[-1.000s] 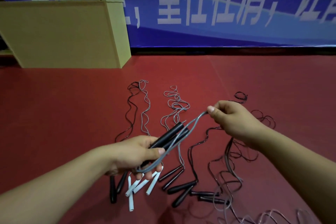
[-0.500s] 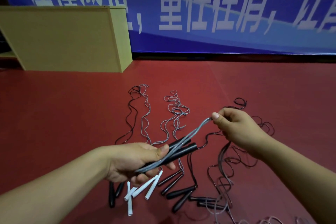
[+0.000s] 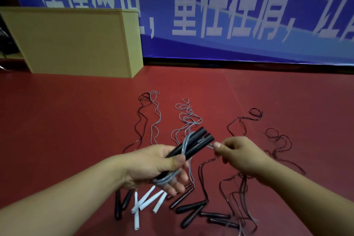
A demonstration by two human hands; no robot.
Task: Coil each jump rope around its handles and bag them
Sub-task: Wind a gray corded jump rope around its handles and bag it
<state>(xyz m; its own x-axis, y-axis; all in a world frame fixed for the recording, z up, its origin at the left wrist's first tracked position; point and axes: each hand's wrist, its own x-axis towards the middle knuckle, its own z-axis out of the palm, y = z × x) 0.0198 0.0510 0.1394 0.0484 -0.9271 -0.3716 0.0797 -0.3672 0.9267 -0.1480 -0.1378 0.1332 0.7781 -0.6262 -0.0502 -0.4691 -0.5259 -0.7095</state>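
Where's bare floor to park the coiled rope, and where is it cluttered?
Free: the red floor left of the leftmost ropes, below the yellow cabinet; also the strip between the rope tips and the blue banner. Crowded: under both hands, where white handles and black handles lie, and the tangled dark ropes to the right.

Left hand [image 3: 153, 163], right hand [image 3: 241, 154] both clenched.
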